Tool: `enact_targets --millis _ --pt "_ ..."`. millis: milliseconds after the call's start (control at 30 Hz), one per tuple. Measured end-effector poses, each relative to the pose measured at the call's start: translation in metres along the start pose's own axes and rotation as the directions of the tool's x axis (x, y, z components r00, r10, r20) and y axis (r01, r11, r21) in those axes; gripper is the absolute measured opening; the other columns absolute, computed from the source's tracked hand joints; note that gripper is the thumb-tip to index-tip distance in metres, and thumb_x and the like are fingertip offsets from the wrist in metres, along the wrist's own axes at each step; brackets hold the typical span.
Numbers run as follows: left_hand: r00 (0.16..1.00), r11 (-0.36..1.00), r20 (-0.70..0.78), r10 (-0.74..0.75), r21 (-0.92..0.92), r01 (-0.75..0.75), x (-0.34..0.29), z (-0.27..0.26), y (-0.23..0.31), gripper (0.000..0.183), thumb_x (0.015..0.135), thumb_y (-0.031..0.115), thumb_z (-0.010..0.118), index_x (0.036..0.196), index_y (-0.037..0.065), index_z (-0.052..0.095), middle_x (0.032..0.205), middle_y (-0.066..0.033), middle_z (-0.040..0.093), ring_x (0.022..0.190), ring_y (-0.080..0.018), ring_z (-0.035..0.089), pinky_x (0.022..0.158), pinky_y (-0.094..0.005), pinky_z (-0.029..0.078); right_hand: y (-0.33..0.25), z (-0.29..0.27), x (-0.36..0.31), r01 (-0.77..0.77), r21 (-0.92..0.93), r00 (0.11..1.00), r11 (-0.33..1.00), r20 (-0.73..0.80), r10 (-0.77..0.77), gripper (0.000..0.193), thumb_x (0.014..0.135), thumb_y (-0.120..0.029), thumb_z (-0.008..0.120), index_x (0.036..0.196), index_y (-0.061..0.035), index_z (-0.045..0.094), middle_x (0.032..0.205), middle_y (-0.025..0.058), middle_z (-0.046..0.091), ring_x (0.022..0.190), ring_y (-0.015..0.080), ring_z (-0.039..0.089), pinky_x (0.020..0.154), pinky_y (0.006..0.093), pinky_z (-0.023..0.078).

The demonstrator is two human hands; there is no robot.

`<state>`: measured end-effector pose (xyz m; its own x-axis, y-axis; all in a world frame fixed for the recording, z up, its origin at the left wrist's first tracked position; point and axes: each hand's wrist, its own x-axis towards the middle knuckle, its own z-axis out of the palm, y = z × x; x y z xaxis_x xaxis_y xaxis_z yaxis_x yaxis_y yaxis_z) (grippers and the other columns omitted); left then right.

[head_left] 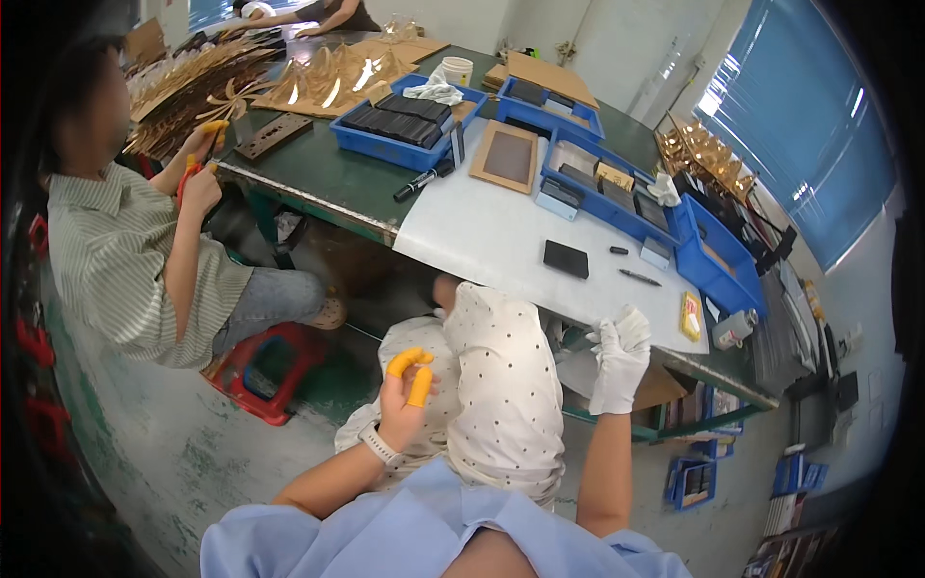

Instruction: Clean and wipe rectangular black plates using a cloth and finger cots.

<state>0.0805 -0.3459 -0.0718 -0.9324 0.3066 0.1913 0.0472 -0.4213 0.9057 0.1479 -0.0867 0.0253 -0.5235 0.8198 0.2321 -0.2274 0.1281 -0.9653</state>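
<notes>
My left hand (408, 390), with yellow finger cots on its thumb and some fingers, is raised above my lap. Its fingers are loosely curved, with a gap to the thumb and nothing visible between them. At the table's front edge is my right hand (621, 364) in a white glove, fingers upward and apart, with no object seen in it. Beyond it, a flat black rectangular piece (566, 259) lies on the white sheet (462, 236). A small black cap (619, 250) and a dark pen (639, 277) lie to its right. Nearest my right hand is a yellow packet (690, 316).
Blue bins (390, 152) of black pieces line the table's far side. A framed brown panel (504, 156) and black markers (421, 181) lie there too. A grey bottle (735, 328) stands at right. On my left, a co-worker (145, 241) sits, holding a red-handled tool.
</notes>
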Motion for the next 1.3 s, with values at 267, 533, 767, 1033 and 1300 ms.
enact_targets --millis 267,533,767,1033,1300 --pt "0.936 0.976 0.306 0.172 0.075 -0.203 0.019 0.026 0.029 0.033 0.09 0.003 0.054 0.121 0.0 0.045 0.111 -0.0096 0.057 0.084 -0.0142 0.06 0.076 -0.0266 0.05 -0.025 -0.065 -0.041 -0.09 -0.112 0.958 0.99 -0.28 0.056 0.035 0.082 0.002 0.065 0.112 -0.0085 0.05 0.083 -0.0016 0.058 0.055 0.0027 0.048 0.046 0.0163 0.037" --pt "0.925 0.936 0.348 0.151 0.252 -0.247 0.026 0.039 0.019 0.026 0.084 0.001 0.061 0.11 0.002 0.056 0.097 -0.0086 0.064 0.076 -0.014 0.06 0.07 -0.025 0.049 -0.025 -0.066 -0.04 -0.1 -0.092 0.956 0.991 -0.284 0.07 0.029 0.079 0.009 0.063 0.098 -0.009 0.049 0.078 -0.0041 0.048 0.057 0.0017 0.044 0.045 0.016 0.035" --pt "0.863 0.796 0.411 0.295 0.394 -0.46 0.113 0.058 0.024 0.025 0.076 -0.002 0.066 0.099 0.004 0.061 0.087 -0.008 0.061 0.068 -0.0194 0.056 0.063 -0.0272 0.046 0.014 -0.008 0.024 -0.033 0.01 0.97 0.999 -0.242 0.034 0.028 0.08 0.01 0.062 0.094 -0.0079 0.046 0.089 -0.0021 0.048 0.07 0.0023 0.047 0.057 0.0166 0.041" --pt "0.694 0.578 0.712 0.108 0.523 -0.626 0.236 0.136 -0.019 0.046 0.072 0.019 0.075 0.111 0.002 0.057 0.115 -0.0142 0.054 0.102 -0.03 0.048 0.088 -0.0372 0.041 0.055 0.006 0.125 -0.114 0.074 0.95 0.991 -0.283 0.13 0.028 0.085 0.003 0.058 0.111 -0.0034 0.049 0.105 0.0042 0.055 0.072 0.0056 0.054 0.059 0.0177 0.043" --pt "0.7 0.522 0.702 -0.131 0.649 -0.554 0.256 0.153 -0.037 0.069 0.059 0.032 0.083 0.115 0.003 0.056 0.115 -0.0137 0.052 0.103 -0.0327 0.044 0.093 -0.0399 0.037 0.051 0.005 0.122 -0.104 0.101 0.898 0.989 -0.418 0.137 0.027 0.089 -0.007 0.055 0.115 -0.0091 0.05 0.071 0.005 0.057 0.039 0.0035 0.038 0.033 0.0183 0.026"
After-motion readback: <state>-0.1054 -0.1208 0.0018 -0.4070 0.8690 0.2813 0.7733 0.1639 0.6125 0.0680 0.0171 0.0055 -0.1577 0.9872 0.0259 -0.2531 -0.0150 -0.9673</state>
